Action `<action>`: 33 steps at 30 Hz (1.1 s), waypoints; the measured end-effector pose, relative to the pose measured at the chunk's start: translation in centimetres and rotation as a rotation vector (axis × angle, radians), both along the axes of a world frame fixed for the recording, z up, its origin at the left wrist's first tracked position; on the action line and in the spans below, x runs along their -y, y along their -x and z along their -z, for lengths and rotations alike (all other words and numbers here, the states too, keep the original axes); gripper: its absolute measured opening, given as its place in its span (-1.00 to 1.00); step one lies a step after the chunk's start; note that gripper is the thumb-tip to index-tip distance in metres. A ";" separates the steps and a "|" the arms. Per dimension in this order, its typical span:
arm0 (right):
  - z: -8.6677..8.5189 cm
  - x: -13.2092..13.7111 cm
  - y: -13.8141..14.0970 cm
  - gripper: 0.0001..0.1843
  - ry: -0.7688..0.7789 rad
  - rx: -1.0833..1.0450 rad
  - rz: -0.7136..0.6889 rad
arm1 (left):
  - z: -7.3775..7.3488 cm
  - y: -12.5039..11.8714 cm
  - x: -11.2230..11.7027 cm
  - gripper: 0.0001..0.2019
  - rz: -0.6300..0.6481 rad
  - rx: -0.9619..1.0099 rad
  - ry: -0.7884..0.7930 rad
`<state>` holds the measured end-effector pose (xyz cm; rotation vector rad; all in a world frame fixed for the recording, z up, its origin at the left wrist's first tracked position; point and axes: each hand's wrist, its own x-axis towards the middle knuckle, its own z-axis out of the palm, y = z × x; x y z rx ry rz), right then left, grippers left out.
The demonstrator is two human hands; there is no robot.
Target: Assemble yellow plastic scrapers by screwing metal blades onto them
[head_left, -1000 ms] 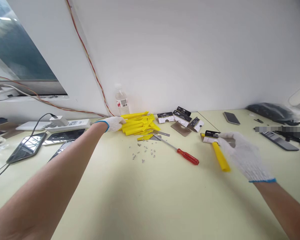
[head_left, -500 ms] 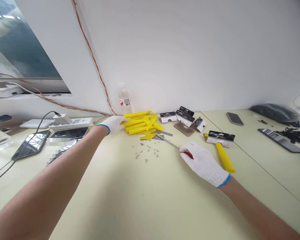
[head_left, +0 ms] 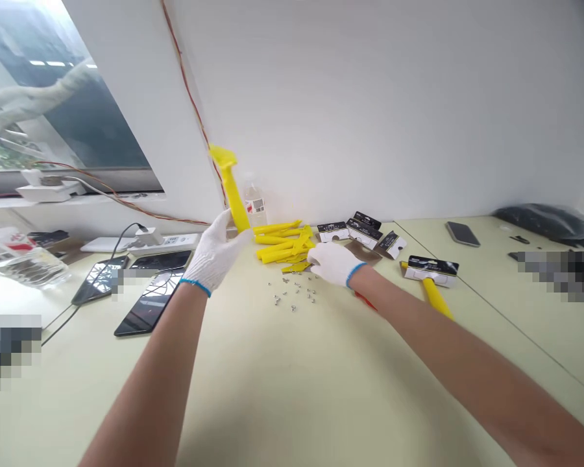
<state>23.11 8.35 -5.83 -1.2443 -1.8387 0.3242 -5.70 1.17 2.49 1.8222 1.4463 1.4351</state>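
My left hand, in a white knit glove, holds a yellow plastic scraper handle upright, broad head at the top. Close to its right lies a pile of similar yellow handles. My right hand, gloved too, is at the pile's right end with its fingers curled together. Whatever is between those fingers is hidden. Under my right forearm a red screwdriver handle shows in part on the table. Several small metal screws are scattered in front of the pile.
Black-and-white header cards lie behind my right hand. Farther right is a carded yellow scraper and a phone. A water bottle stands by the wall. On the left are phones and a power strip.
My left hand has lifted a yellow scraper handle from the pile and raised it upright. My right hand has let go of the screwdriver and moved left to the pile.
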 end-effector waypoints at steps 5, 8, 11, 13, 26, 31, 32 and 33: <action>-1.1 -5.1 2.9 -0.33 0.173 -0.054 0.105 | -1.0 -1.2 2.3 -0.50 0.126 0.157 0.188; -0.8 -6.2 3.7 -0.33 0.203 -0.203 0.075 | -1.3 -0.7 2.6 -0.63 0.097 0.172 0.225; -0.2 -6.6 4.4 -0.34 0.138 -0.285 0.022 | -2.0 -0.5 2.9 -0.71 0.089 0.181 0.217; -0.2 -6.6 4.8 -0.34 0.106 -0.304 0.037 | -2.5 -0.7 3.2 -0.71 0.079 0.146 0.250; -5.0 -1.8 5.9 -0.63 0.354 0.787 -0.368 | -2.5 -1.0 3.0 -0.61 0.061 0.283 0.122; -6.2 -1.1 5.5 -0.73 0.287 0.747 -0.343 | -2.0 -0.4 2.8 -0.61 0.090 0.191 0.130; -6.6 -0.6 5.1 -0.73 0.264 0.716 -0.312 | -1.9 -0.3 2.8 -0.59 0.070 0.120 0.148; -7.0 0.0 4.5 -0.71 0.242 0.687 -0.274 | -1.7 -0.2 2.9 -0.57 0.036 0.032 0.172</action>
